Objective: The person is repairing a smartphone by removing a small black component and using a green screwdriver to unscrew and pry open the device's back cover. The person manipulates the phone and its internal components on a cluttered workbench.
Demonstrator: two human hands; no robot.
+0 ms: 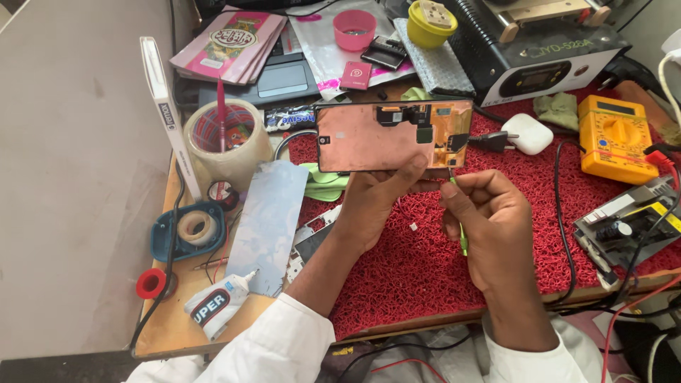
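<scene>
Left hand (372, 202) holding copper-backed phone screen (394, 135), pink packets (230, 42) behind

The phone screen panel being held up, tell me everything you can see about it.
The screen panel is a flat rectangle held level above the red mat, its copper-coloured back facing the camera. Black and orange flex parts crowd its right end. The left hand grips its lower edge, and the right hand touches a thin green tool to its lower right corner.

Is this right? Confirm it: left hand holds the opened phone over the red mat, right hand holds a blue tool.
Not quite. The head view shows the right hand holding a green tool, not blue. The left hand does hold the opened phone over the red mat.
</scene>
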